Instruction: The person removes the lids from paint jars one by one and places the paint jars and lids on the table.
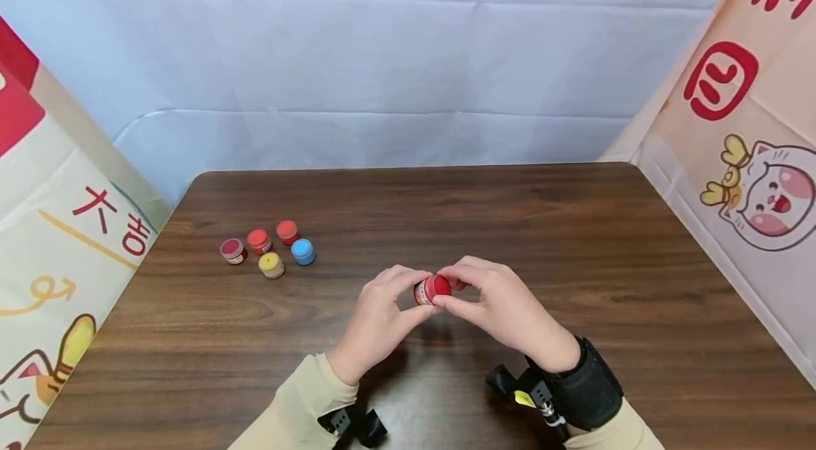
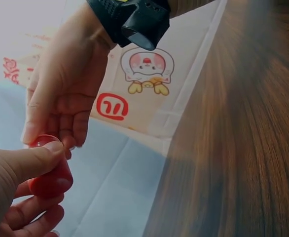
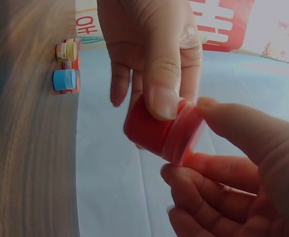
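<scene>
A small red paint jar (image 1: 433,288) is held tilted above the table, between both hands, in the head view. My left hand (image 1: 380,310) pinches its body between thumb and fingers. At the lid end, my right hand (image 1: 503,302) grips the rim with thumb and fingertips. The right wrist view shows the red jar (image 3: 147,129) close up, its paler lid (image 3: 186,133) on the body as far as I can see. In the left wrist view, fingers cover part of the jar (image 2: 53,180).
Several small jars stand left on the brown table (image 1: 574,237): a dark red one (image 1: 233,250), two red ones (image 1: 259,240), a yellow one (image 1: 271,265) and a blue one (image 1: 302,251). A pale cloth (image 1: 382,67) hangs behind; printed sheets (image 1: 733,173) flank the sides.
</scene>
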A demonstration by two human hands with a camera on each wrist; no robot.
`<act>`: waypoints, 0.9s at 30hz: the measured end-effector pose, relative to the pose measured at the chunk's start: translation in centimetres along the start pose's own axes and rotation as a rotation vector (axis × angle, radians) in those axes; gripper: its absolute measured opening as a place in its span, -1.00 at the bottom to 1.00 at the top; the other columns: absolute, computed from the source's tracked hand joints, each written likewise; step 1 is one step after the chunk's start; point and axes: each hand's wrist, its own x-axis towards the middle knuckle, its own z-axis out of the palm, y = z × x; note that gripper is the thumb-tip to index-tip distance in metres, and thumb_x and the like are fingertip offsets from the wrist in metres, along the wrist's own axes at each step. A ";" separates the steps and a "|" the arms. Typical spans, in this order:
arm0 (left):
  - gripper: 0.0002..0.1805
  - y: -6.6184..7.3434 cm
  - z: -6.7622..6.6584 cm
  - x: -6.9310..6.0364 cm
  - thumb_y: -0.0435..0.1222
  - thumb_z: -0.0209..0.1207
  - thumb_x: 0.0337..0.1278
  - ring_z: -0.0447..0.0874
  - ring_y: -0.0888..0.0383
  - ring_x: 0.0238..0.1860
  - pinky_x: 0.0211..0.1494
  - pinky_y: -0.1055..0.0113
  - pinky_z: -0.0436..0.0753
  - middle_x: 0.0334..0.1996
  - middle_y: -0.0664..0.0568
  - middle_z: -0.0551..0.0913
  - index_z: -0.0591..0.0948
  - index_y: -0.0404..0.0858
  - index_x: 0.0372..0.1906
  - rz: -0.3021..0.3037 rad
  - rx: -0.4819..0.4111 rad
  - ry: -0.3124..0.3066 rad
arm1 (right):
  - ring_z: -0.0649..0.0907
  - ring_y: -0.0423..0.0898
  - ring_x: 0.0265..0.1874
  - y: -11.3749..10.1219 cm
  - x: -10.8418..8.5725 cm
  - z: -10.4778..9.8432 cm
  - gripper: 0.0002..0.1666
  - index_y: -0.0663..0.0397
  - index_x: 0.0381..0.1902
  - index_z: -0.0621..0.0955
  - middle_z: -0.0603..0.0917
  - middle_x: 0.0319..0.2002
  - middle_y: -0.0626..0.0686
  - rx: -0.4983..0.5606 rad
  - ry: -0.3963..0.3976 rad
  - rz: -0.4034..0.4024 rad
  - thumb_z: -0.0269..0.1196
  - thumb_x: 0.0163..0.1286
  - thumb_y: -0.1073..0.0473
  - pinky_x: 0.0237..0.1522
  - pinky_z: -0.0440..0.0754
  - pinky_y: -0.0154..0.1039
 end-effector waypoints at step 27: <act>-0.63 0.4 0.2 0.3 -0.19 0.42 -0.15 0.49 0.31 -0.13 -0.09 0.31 0.53 -0.24 0.23 0.58 0.62 -0.12 -0.14 -0.123 -0.015 -0.023 | 0.52 -0.26 -0.40 0.0 0.0 -0.3 -0.70 -0.03 -0.26 0.63 0.55 -0.40 -0.17 -0.010 0.000 0.131 0.44 0.05 0.06 -0.36 0.53 -0.37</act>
